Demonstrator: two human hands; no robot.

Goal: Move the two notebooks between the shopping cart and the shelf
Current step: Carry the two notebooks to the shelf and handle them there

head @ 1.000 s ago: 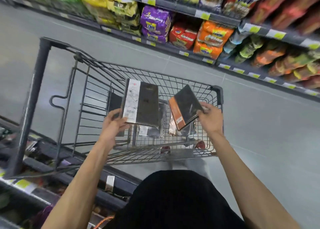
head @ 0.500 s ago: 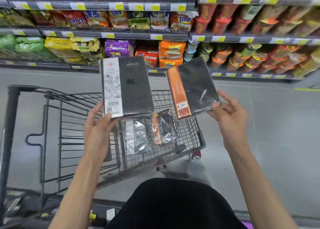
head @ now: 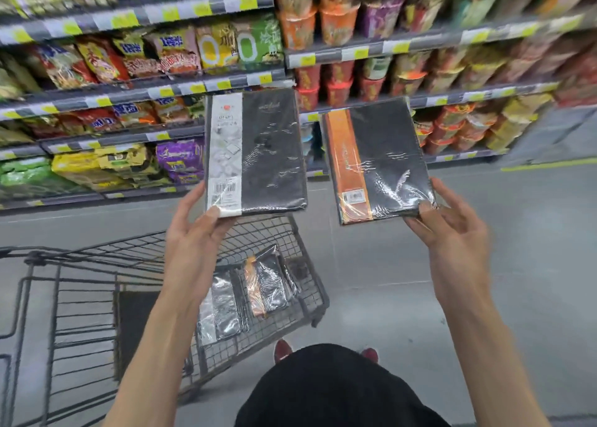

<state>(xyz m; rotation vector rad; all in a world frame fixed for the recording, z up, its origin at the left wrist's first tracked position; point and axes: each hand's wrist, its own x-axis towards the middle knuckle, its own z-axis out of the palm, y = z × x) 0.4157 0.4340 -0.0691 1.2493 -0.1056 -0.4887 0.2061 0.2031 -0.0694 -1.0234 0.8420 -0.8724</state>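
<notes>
Rows of snack bags and noodle cups fill the shelf (head: 193, 87) across the grey floor. The left hand (head: 193, 233) holds the notebook with the white strip (head: 255, 152) by its bottom corner, thumb on the front and the other fingers tucked behind. The right hand (head: 452, 229) pinches the notebook with the orange strip (head: 374, 165) at its bottom right corner with the fingertips. Both books are up in the air, standing tall, side by side but not touching, above the shopping cart (head: 274, 239). Two more wrapped notebooks (head: 245, 297) lie down in the cart.

I think the books are on their way to the shelf. The plastic wrap looks shiny and may be slippery, so it helps to hold tight near the corners. The right hand's pinch looks small, so sliding more fingers under that book would make it safer. Keep the books apart so they don't bump. Find a free spot before letting go, because the shelf looks very full.
</notes>
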